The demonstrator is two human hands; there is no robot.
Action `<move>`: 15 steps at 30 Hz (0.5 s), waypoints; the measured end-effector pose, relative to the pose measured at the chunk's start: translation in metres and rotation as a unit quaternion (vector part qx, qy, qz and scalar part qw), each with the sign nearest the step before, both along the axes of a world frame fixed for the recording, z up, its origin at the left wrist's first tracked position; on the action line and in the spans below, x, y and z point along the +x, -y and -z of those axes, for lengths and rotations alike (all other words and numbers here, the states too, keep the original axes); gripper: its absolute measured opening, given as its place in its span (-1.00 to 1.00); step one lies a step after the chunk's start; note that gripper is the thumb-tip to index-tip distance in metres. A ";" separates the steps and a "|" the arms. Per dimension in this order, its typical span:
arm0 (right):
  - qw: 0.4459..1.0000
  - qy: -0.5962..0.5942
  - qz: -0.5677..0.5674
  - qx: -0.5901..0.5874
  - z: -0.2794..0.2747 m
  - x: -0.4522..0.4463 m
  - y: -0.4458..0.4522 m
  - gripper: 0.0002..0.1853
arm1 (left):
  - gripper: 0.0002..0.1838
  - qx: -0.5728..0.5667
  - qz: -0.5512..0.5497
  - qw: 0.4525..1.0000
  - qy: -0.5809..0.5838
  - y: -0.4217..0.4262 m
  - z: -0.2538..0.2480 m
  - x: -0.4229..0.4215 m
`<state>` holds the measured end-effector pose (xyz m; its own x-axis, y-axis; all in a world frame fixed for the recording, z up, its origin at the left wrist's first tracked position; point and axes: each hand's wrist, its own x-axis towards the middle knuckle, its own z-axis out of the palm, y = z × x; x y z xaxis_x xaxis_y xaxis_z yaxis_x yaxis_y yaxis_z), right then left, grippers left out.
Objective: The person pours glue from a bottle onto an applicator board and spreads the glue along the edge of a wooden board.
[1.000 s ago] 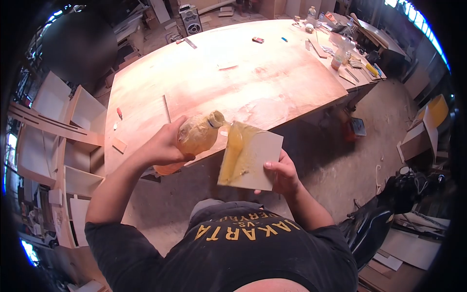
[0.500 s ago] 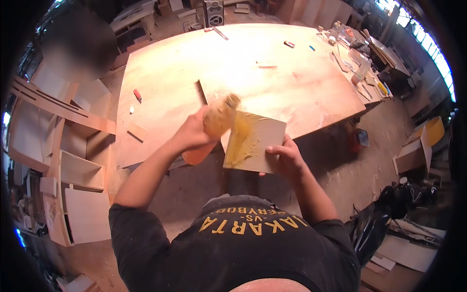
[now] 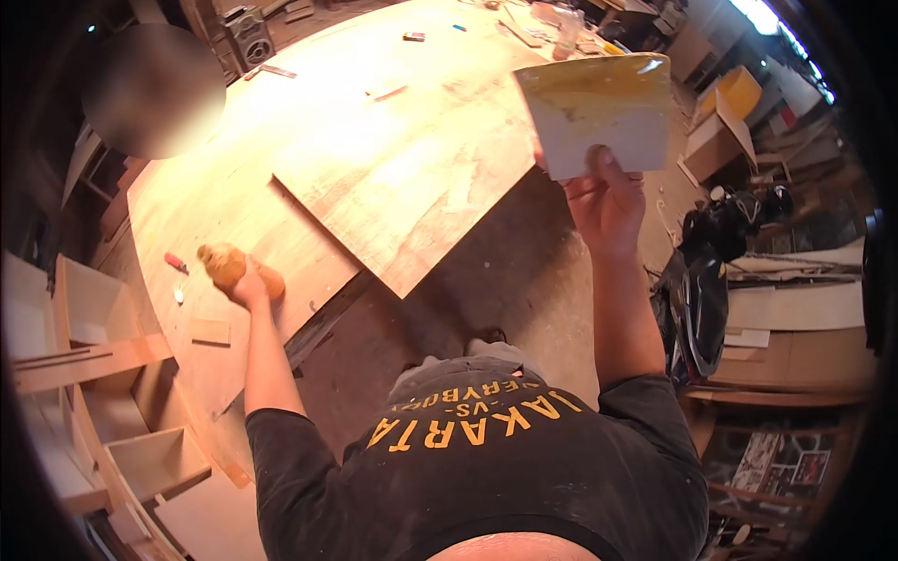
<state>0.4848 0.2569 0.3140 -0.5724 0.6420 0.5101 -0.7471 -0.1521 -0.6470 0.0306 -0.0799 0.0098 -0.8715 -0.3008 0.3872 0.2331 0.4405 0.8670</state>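
My left hand [image 3: 251,285] is closed around a plastic bottle [image 3: 224,266] coated in yellowish glue, held at the left part of the wooden table. My right hand [image 3: 608,196] grips a thin pale board [image 3: 608,136] by its lower edge, thumb on the near face and fingers behind. Yellow glue [image 3: 599,84] covers the upper part of that board. The board is raised at the upper right, well apart from the bottle. Close to the bottle on the table lie a red-handled tool [image 3: 176,263] and a small wood piece [image 3: 210,332].
A large plywood sheet [image 3: 402,215] lies on the table, one corner toward me. Wooden cabinet frames [image 3: 154,458] stand at the left. A black motorcycle [image 3: 697,299] is at the right. A speaker [image 3: 248,39] stands beyond the table.
My hands have moved apart. The bottle went left and down from the board's edge to the table's left part; the board was lifted up and right. The view has also turned.
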 end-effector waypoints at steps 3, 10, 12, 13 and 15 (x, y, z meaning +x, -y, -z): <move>0.999 0.012 0.052 -0.013 0.010 0.027 -0.018 -0.60 | 0.05 -0.023 0.017 1.000 -0.005 0.004 -0.008 0.010; 0.989 0.059 0.112 -0.075 0.044 0.078 -0.046 -0.59 | 0.14 -0.035 0.030 0.999 0.015 0.003 -0.006 0.016; 0.989 0.081 0.096 -0.078 0.065 0.092 -0.059 -0.58 | 0.16 -0.084 0.012 0.996 -0.008 0.004 -0.001 0.019; 0.989 0.089 0.089 -0.081 0.073 0.098 -0.064 -0.58 | 0.17 -0.101 -0.005 0.995 -0.005 0.002 0.016 0.026; 0.988 0.106 0.071 -0.092 0.091 0.112 -0.074 -0.58 | 0.16 -0.154 -0.020 0.988 -0.001 -0.005 0.046 0.058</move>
